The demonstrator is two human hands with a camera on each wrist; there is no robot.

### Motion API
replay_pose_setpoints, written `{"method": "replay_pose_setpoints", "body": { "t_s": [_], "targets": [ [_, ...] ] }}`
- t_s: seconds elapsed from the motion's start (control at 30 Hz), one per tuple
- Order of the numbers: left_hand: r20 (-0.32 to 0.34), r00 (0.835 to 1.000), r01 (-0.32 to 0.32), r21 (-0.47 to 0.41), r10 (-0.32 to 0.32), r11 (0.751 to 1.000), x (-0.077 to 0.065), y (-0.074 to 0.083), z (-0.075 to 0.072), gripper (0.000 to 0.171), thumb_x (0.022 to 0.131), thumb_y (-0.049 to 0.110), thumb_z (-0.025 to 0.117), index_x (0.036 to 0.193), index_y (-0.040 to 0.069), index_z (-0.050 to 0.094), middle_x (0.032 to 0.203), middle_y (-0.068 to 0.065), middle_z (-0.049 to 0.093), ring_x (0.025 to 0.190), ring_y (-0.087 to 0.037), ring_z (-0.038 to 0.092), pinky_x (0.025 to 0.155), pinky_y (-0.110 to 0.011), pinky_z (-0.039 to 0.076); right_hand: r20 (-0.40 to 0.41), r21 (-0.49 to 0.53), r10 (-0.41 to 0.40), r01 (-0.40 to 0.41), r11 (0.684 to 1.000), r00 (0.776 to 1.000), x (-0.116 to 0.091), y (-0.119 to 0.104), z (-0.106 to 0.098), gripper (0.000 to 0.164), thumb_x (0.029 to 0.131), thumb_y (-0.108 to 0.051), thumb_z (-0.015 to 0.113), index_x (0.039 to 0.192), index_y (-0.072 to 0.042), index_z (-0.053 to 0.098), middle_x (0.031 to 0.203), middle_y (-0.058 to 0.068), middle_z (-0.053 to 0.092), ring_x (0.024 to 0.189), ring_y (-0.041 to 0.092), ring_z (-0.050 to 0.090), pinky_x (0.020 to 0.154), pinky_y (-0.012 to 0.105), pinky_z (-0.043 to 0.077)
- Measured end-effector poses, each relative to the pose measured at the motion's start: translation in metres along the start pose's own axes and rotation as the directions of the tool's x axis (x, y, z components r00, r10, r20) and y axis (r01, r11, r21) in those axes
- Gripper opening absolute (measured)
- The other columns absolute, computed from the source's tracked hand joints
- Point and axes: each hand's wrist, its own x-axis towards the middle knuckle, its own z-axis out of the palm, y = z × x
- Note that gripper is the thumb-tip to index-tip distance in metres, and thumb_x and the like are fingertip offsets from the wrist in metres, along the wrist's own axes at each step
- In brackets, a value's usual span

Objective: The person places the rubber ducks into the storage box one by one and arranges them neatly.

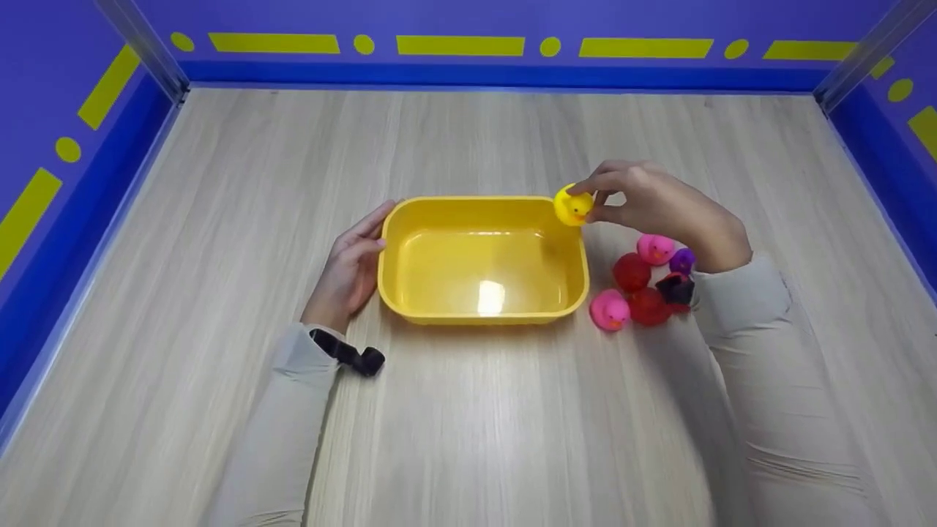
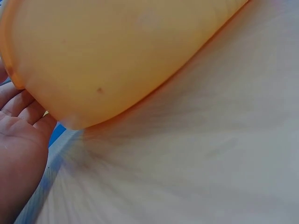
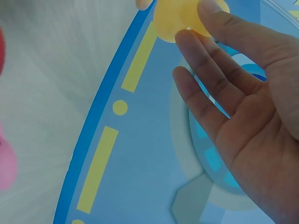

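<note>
In the head view, a yellow plastic basin [image 1: 483, 319] stands on the table with nothing inside. My left hand [image 1: 350, 260] holds it by the left side, thumb at the rim and fingers along the outer wall. The left wrist view shows the outer wall of the basin [image 2: 126, 56] close up beside the palm. Over the far right corner of the basin, my right hand [image 1: 644, 201] pinches a yellow rubber duck [image 1: 573, 206] between thumb and fingers. In the right wrist view the duck [image 3: 175, 21] is partly cut off at the top.
Right of the basin lie two pink rubber ducks [image 1: 610, 310], two red round things [image 1: 632, 272], a small purple object [image 1: 682, 261] and a black-and-red one [image 1: 675, 289], partly beside the right sleeve. Blue panels with yellow marks [image 1: 461, 45] wall the table [image 1: 476, 139].
</note>
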Motion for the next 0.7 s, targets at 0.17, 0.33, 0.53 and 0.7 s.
{"method": "replay_pose_setpoints", "body": {
  "t_s": [0.17, 0.33, 0.53, 0.7],
  "targets": [
    [0.003, 1.0, -0.005, -0.003, 0.005, 1.0, -0.001, 0.0, 0.0, 0.06, 0.088, -0.012, 0.034, 0.147, -0.006, 0.028, 0.155, -0.019, 0.03, 0.141, -0.024, 0.036, 0.114, -0.031, 0.034, 0.014, 0.002, -0.015, 0.015, 1.0, 1.0, 0.007, -0.006, 0.001, 0.039, 0.084, -0.006, 0.07, 0.123, -0.013, 0.067, 0.118, 0.005, 0.067, 0.11, 0.022, 0.063, 0.092, 0.038, 0.055],
    [0.013, 1.0, -0.008, 0.019, 0.007, 1.0, -0.001, 0.0, -0.001, 0.059, 0.089, -0.011, 0.034, 0.147, -0.006, 0.028, 0.155, -0.019, 0.03, 0.142, -0.023, 0.034, 0.115, -0.03, 0.033, 0.029, -0.002, -0.062, 0.062, 0.998, 0.998, 0.017, -0.012, 0.002, 0.038, 0.083, -0.004, 0.071, 0.12, -0.012, 0.068, 0.115, 0.006, 0.068, 0.106, 0.022, 0.064, 0.09, 0.037, 0.056],
    [0.006, 1.0, -0.014, 0.018, 0.014, 1.0, -0.001, 0.0, -0.001, 0.058, 0.089, -0.011, 0.034, 0.146, -0.007, 0.029, 0.154, -0.02, 0.031, 0.142, -0.023, 0.034, 0.115, -0.03, 0.034, 0.091, 0.042, -0.077, 0.073, 0.996, 0.993, 0.031, -0.021, 0.003, 0.037, 0.082, -0.002, 0.071, 0.119, -0.008, 0.068, 0.114, 0.009, 0.067, 0.1, 0.023, 0.065, 0.089, 0.037, 0.057],
    [0.0, 1.0, -0.013, 0.009, 0.013, 1.0, 0.0, -0.001, -0.001, 0.059, 0.088, -0.012, 0.035, 0.146, -0.007, 0.029, 0.154, -0.02, 0.031, 0.141, -0.024, 0.035, 0.115, -0.03, 0.034, 0.159, 0.091, -0.04, 0.026, 0.995, 0.986, 0.041, -0.03, 0.005, 0.036, 0.085, -0.003, 0.069, 0.121, -0.007, 0.067, 0.116, 0.009, 0.065, 0.105, 0.025, 0.064, 0.091, 0.038, 0.056]
  ]
}}
